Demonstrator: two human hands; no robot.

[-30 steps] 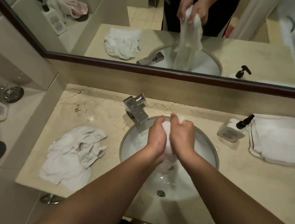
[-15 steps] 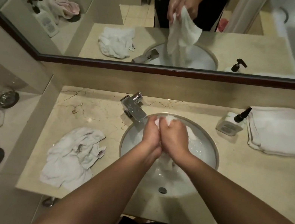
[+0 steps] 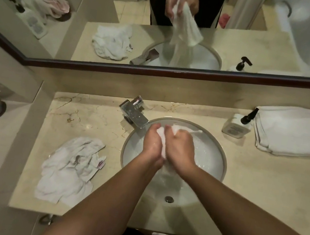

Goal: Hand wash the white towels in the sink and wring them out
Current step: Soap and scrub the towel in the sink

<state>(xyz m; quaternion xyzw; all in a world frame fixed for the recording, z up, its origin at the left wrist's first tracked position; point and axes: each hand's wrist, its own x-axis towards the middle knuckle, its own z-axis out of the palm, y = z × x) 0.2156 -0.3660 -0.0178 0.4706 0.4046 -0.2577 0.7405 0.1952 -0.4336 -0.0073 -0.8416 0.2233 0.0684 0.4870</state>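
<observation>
On the left of the worktop (image 3: 91,118), the crumpled white towel (image 3: 70,168) is lying just where it lay a second ago, so you are not working on it yet. The faucet (image 3: 135,114) is sitting just behind the sink (image 3: 222,162), and whether water is running from it cannot be told.

Over the basin, your left hand (image 3: 153,141) and right hand (image 3: 181,147) are both curled tight around the wet towel (image 3: 161,139), knuckles nearly touching. Compared with a moment earlier, you are holding the bunch a little lower and closer together, and less cloth is poking out above your fists; the tail is hanging into the bowl beneath your wrists, as the mirror shows. This looks like rubbing or the start of a wring, and the towel is likely not squeezed out yet.

To the right, the soap dispenser (image 3: 236,126) and the folded towels (image 3: 290,131) are sitting untouched, as before.
</observation>
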